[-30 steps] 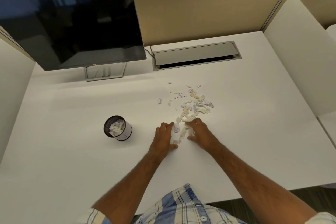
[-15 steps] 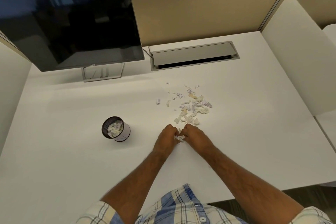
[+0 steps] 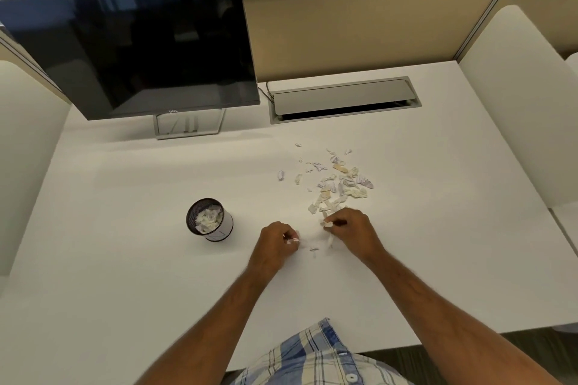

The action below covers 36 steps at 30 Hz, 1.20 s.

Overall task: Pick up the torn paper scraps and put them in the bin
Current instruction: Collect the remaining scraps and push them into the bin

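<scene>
Head view shows the left hand (image 3: 275,242) with fingers curled around a small clump of white scraps, bits peeking out at its knuckles, low over the white desk (image 3: 125,275). At its 3 o'clock the right hand (image 3: 352,230) pinches a scrap between thumb and fingertips. Between the two hands a few loose scraps (image 3: 314,249) lie on the desk. At 12 o'clock from the right hand, touching its fingertips, spreads the main pile of torn paper scraps (image 3: 336,184), with strays scattered beyond it. At 9 o'clock from the left hand stands the small mesh bin (image 3: 210,219), already partly filled with scraps. My judgement: partway done, most of the pile remains, both handfuls not yet binned.
</scene>
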### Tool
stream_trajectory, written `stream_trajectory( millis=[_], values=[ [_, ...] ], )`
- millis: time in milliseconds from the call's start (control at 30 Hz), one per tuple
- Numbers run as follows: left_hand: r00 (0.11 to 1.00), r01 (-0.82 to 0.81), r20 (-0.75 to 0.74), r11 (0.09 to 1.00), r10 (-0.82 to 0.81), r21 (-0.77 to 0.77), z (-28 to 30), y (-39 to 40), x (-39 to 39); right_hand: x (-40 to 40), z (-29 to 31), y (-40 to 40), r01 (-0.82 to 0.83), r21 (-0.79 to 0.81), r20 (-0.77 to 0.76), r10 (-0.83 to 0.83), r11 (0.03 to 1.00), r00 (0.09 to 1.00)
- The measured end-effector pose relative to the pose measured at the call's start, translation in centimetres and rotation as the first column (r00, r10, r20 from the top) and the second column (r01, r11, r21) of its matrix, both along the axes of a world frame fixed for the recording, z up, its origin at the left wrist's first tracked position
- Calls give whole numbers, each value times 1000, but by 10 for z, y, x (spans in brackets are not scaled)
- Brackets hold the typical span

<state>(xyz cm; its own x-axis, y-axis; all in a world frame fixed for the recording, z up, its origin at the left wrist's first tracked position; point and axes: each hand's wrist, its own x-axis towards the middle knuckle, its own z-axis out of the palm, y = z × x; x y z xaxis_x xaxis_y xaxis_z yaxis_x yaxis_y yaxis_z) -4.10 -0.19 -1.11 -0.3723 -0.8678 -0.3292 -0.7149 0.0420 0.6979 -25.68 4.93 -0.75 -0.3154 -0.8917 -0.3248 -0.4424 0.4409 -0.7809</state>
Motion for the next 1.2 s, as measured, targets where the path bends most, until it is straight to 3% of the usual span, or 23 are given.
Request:
stream_trajectory(
  millis=[267,400,467,533,667,933,1067,1200],
  values=[
    [963,-198,-213,968,164,-151,63,-23,58,33,48,-32,50,-144,236,-15,988,972],
    [942,-300,-218,929,254,-217,76,-45,105,63,61,-50,-16,-204,282,75,979,957],
    [948,-313,-153,911,280,-270,76,-57,127,79,66,-58,-48,-216,285,110,975,952],
    [968,-247,-34,920,249,-304,72,-68,144,95,69,-67,-85,-229,272,147,970,951],
    [985,-125,94,976,143,-180,64,-82,157,125,73,-82,-167,-253,225,226,953,948],
    [924,-367,-152,926,351,-94,66,-78,167,176,72,-112,-301,-219,95,327,928,940],
    [886,-447,-192,888,423,-110,68,-71,181,204,71,-127,-296,-226,95,323,928,942],
    [887,-448,-186,885,422,-128,65,-66,194,212,65,-126,-508,-196,-82,503,838,861]
  ],
)
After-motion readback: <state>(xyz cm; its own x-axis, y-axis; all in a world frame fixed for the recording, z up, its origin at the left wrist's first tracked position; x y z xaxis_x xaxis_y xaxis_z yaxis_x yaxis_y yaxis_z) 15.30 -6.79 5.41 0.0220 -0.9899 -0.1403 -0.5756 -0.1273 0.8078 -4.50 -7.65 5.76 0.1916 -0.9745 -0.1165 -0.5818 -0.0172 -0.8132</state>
